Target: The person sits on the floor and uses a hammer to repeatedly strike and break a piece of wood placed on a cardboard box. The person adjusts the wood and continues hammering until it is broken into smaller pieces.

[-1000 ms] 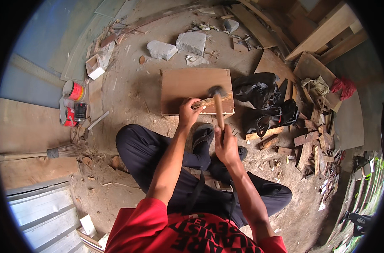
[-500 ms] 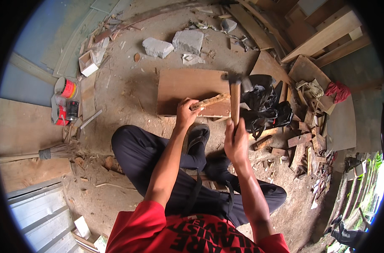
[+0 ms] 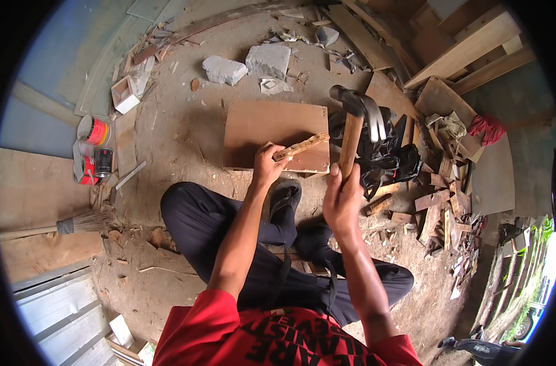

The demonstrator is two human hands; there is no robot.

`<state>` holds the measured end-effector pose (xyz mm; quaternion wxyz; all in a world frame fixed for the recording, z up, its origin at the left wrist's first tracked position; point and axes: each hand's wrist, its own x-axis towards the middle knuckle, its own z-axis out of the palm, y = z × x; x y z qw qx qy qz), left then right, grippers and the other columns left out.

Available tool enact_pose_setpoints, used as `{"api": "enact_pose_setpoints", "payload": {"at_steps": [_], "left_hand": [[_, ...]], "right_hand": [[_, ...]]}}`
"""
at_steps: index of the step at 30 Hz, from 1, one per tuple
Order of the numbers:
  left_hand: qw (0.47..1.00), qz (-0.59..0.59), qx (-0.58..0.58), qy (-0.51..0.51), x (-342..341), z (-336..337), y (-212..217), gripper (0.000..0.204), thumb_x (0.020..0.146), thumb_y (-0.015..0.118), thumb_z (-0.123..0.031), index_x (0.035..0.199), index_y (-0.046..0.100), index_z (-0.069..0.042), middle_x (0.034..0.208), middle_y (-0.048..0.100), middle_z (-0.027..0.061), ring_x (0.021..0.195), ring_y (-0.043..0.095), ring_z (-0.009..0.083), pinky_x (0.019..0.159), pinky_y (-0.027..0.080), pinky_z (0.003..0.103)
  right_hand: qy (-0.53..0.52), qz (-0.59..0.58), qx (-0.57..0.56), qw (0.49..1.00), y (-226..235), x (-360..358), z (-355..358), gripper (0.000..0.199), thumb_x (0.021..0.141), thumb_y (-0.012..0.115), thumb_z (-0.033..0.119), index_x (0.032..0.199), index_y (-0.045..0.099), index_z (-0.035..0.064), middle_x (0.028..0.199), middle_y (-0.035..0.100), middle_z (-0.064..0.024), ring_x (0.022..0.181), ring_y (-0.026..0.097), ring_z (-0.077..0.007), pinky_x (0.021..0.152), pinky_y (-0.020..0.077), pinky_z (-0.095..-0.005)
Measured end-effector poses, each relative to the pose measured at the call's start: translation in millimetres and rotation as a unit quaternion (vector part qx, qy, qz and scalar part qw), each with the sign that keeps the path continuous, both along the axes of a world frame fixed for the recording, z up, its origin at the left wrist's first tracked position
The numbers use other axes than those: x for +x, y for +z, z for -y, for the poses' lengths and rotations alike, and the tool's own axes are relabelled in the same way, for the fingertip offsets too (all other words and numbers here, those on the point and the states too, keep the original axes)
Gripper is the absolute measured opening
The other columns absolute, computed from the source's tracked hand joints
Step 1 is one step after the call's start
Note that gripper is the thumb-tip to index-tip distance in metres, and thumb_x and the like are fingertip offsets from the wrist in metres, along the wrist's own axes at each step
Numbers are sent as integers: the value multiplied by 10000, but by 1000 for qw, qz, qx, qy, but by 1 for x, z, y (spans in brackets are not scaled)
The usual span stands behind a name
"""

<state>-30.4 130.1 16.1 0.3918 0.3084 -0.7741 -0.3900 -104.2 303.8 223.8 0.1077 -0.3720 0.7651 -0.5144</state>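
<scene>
My right hand point(image 3: 344, 198) is closed round the wooden handle of a claw hammer point(image 3: 351, 131), whose dark head is raised beyond it with the claw to the right. Between the fingers of my left hand point(image 3: 267, 163) is one end of a rough wooden strip point(image 3: 302, 147). The strip slants up to the right over a flat brown wooden board point(image 3: 272, 119), its free end near the board's right edge. Hammer and strip are apart. The board lies in front of my feet, and whatever supports it is mostly hidden.
Black plastic bags point(image 3: 391, 161) and a heap of wood scraps point(image 3: 440, 207) are on the right. Two grey concrete chunks point(image 3: 269, 60) lie beyond the board. Paint cans point(image 3: 95, 130) and a broom point(image 3: 76, 224) stand or lie at left. Planks point(image 3: 467, 52) lean at far right.
The hammer has come up off the strip's end, and its blurred head now shows sharply, larger and farther right. My left hand and the strip keep about the same place on the board.
</scene>
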Motion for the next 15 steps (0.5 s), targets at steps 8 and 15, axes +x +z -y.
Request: {"api": "enact_pose_setpoints", "payload": {"at_steps": [8,15], "left_hand": [[999,21,33,-12,0,5,-1,335,672,861,-81,965,709,-29,917,691,136,867,676,314,781,539,399],[1000,-3,16,-26,-5,1,11,285,681,840,-69,920,696,-12,877,674,133,828,666,315,761,537,388]], "right_hand": [[55,-14,171,984,-71,0,-44,228,993,575,144,1012,414,-16,667,586,-334,676,589,-552,523,418,-584],[-11,-25,71,997,-66,8,-6,266,990,577,152,1106,451,-52,694,607,-322,700,626,-527,525,464,-543]]}}
